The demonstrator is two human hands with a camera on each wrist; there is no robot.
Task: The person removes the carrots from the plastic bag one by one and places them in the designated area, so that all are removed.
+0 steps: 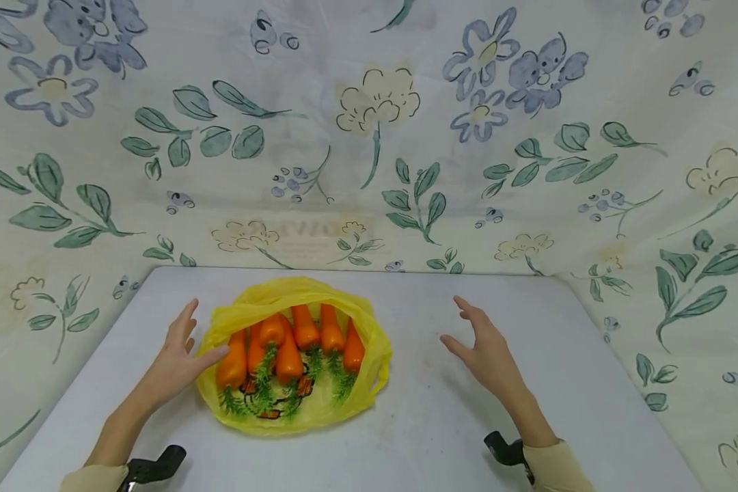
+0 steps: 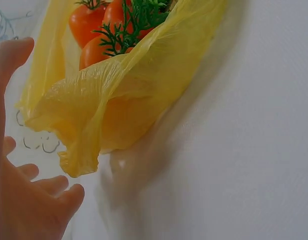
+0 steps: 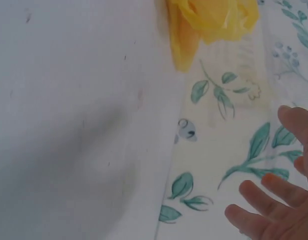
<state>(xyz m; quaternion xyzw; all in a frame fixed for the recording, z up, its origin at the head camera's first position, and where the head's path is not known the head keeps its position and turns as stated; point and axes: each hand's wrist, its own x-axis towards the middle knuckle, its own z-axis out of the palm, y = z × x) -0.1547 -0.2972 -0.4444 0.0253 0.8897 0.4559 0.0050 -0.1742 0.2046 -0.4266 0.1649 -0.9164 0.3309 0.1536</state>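
A yellow plastic bag point(image 1: 369, 307) lies on the white table with its mouth toward me. Several orange toy carrots point(image 1: 289, 359) with green leafy tops point(image 1: 264, 376) rest inside it. My left hand point(image 1: 175, 362) hovers at the bag's left side, fingers spread, its thumb overlapping the bag's edge in the head view. In the left wrist view the fingers stand apart from the bag's crumpled edge point(image 2: 79, 135). Off to the right of the bag, my right hand point(image 1: 486, 352) is held over the table with fingers parted and nothing in it.
The white table point(image 1: 418, 437) reaches back to a cloth point(image 1: 320, 171) printed with flowers and leaves, which also hangs along both sides. A black wrist camera mount point(image 1: 156, 465) sits on the left wrist, another mount point(image 1: 504, 451) on the right.
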